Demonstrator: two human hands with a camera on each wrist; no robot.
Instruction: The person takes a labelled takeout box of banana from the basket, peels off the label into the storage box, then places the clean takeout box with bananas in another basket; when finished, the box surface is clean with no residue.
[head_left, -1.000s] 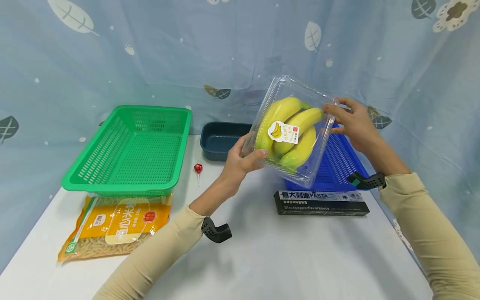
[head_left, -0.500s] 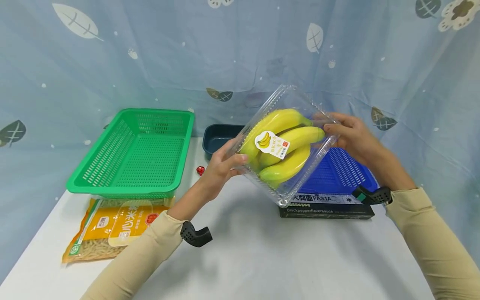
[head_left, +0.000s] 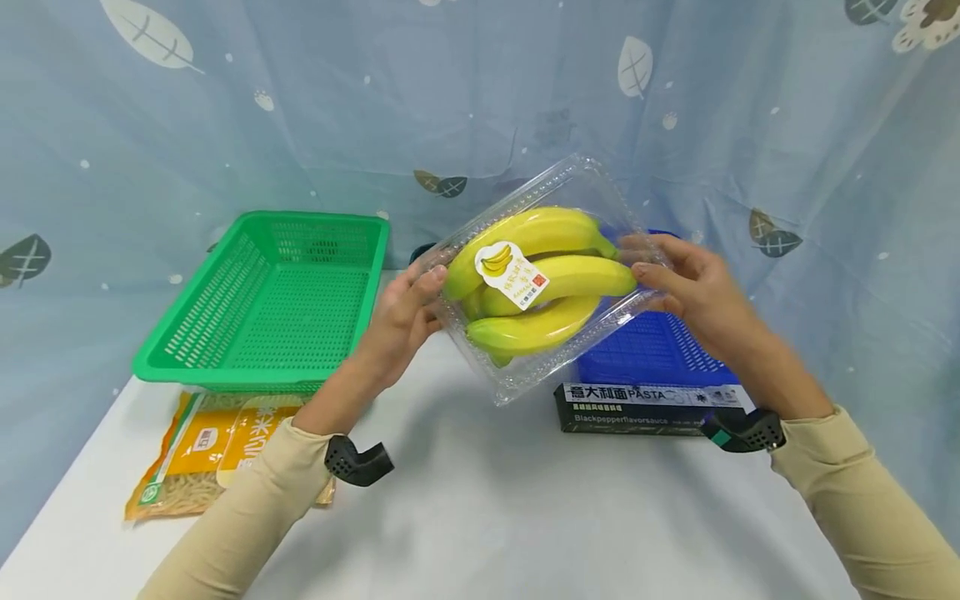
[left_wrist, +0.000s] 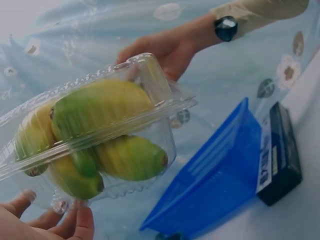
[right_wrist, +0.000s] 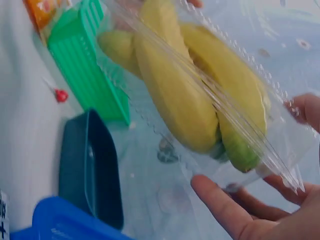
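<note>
A clear plastic clamshell box (head_left: 592,187) with yellow-green bananas (head_left: 558,275) and a white label (head_left: 513,276) is held up in the air, tilted. The left hand (head_left: 393,325) grips its left end, thumb on top. On the opposite end the right hand (head_left: 693,287) pinches the edge. From the left wrist view, the left fingers (left_wrist: 82,222) lie under the box and the bananas (left_wrist: 102,107) show through its side. In the right wrist view the right hand (right_wrist: 270,215) has its fingers around the box's corner.
A green basket (head_left: 292,317) stands at the left with an orange pasta bag (head_left: 202,450) in front. Behind the box is a blue basket (head_left: 645,350), with a black pasta box (head_left: 637,418) before it. A dark bowl (right_wrist: 102,175) and a red lollipop (right_wrist: 61,95) lie between the baskets.
The banana box has moved left and turned so its long side lies closer to level. Both hands have kept their grip; the left hand has shifted left, now covering the lollipop in the head view.
</note>
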